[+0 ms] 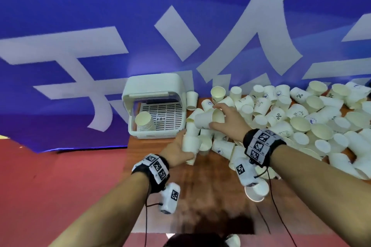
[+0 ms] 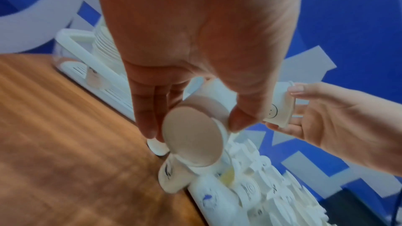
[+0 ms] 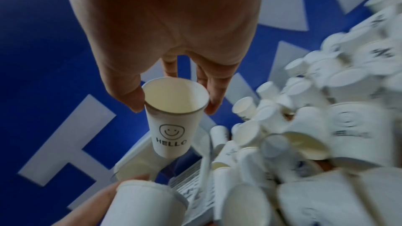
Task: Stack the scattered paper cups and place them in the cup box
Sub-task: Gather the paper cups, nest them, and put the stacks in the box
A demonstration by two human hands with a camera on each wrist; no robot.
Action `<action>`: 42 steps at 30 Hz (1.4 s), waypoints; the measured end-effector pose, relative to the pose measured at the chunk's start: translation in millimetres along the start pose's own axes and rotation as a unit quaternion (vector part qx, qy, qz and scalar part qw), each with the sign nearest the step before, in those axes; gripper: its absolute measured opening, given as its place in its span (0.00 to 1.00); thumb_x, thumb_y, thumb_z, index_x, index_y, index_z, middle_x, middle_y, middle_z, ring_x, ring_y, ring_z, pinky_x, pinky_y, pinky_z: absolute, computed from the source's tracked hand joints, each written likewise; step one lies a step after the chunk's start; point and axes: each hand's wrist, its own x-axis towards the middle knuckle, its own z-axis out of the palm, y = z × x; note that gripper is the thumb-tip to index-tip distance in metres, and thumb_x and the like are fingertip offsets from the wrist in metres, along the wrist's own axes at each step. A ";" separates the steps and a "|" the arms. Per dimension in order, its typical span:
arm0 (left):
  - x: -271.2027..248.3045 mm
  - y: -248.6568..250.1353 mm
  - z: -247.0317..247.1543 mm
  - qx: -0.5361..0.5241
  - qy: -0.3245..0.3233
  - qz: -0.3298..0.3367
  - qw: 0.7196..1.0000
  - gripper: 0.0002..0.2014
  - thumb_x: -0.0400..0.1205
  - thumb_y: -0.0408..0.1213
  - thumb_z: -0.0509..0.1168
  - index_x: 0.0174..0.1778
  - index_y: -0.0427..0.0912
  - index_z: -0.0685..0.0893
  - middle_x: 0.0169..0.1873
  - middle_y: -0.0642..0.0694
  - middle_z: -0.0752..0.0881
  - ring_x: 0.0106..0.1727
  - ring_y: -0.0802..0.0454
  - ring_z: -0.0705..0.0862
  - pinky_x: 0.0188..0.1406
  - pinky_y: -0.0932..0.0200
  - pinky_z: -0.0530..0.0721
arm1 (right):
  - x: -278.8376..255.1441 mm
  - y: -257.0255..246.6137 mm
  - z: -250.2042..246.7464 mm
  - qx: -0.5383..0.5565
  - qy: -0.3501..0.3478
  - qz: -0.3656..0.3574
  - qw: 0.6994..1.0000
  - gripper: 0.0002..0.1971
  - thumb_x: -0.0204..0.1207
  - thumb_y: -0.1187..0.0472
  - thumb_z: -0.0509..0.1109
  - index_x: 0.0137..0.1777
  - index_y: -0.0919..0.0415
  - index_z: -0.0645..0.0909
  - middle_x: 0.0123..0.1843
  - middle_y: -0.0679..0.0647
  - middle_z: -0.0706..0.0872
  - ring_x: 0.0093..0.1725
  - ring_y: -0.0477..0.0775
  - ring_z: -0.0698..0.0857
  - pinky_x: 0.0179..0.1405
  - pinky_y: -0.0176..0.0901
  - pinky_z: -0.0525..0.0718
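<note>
Mid-stacking, judging by both hands loaded: right hand (image 1: 226,118) pinching smiley cup (image 3: 172,118) at the rim; left hand (image 1: 178,151) wrapped round a short stack (image 1: 190,143); cup box (image 1: 155,106) at eleven o'clock, holding one stack; next, nest cup onto stack, rims aligned.

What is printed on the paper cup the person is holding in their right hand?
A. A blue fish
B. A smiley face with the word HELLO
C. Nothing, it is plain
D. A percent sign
B. In the right wrist view, the right hand grips the cup at its rim, and its side shows a smiley face above the word HELLO.
</note>
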 end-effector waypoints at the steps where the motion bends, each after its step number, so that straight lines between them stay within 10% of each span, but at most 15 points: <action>1: -2.8 -7.3 -12.1 -0.010 0.014 -0.002 1.000 0.52 0.66 0.52 0.72 0.84 0.55 0.50 0.65 0.44 0.80 0.59 0.44 0.84 0.58 0.51 0.84 | 5.9 -11.7 7.6 -0.003 -0.006 -0.010 1.000 0.32 0.69 0.53 0.79 0.73 0.48 0.73 0.64 0.53 0.77 0.61 0.53 0.77 0.57 0.42 0.72; 13: -11.4 -83.7 -139.8 -0.112 0.237 -0.037 0.964 0.27 0.68 0.43 0.76 0.57 0.49 0.69 0.48 0.47 0.85 0.47 0.48 0.86 0.45 0.50 0.87 | 72.0 -124.2 96.4 -0.029 -0.088 -0.079 0.993 0.32 0.70 0.50 0.79 0.74 0.47 0.73 0.66 0.48 0.78 0.60 0.47 0.78 0.59 0.39 0.74; 20: 12.0 -109.3 -185.1 -0.189 0.292 -0.023 0.937 0.15 0.76 0.48 0.73 0.45 0.43 0.76 0.42 0.47 0.85 0.43 0.48 0.84 0.43 0.52 0.82 | 108.2 -150.9 132.0 -0.027 -0.078 -0.055 0.995 0.31 0.59 0.36 0.75 0.64 0.28 0.71 0.61 0.50 0.83 0.62 0.55 0.82 0.66 0.58 0.81; 24: 22.6 -118.5 -195.6 -0.181 0.300 -0.010 0.937 0.20 0.73 0.45 0.75 0.56 0.51 0.74 0.51 0.52 0.83 0.51 0.51 0.84 0.50 0.54 0.82 | 117.4 -149.1 142.0 -0.044 -0.079 -0.054 0.994 0.32 0.60 0.35 0.75 0.64 0.21 0.67 0.64 0.48 0.81 0.64 0.55 0.81 0.68 0.58 0.80; 30: 40.5 -124.0 -193.5 -0.131 0.259 0.030 0.956 0.40 0.65 0.44 0.77 0.74 0.52 0.71 0.65 0.51 0.78 0.63 0.51 0.80 0.64 0.50 0.81 | 108.6 -151.7 133.8 -0.083 -0.049 -0.060 0.994 0.34 0.68 0.50 0.80 0.73 0.43 0.70 0.63 0.50 0.75 0.62 0.51 0.76 0.63 0.43 0.75; 42: 77.9 -129.1 -174.9 -0.040 0.243 0.025 0.969 0.39 0.69 0.45 0.80 0.75 0.44 0.73 0.69 0.44 0.75 0.68 0.45 0.77 0.66 0.57 0.74 | 112.8 -136.2 121.1 -0.120 -0.047 -0.063 0.990 0.37 0.67 0.56 0.80 0.75 0.45 0.68 0.66 0.50 0.71 0.63 0.49 0.74 0.64 0.42 0.74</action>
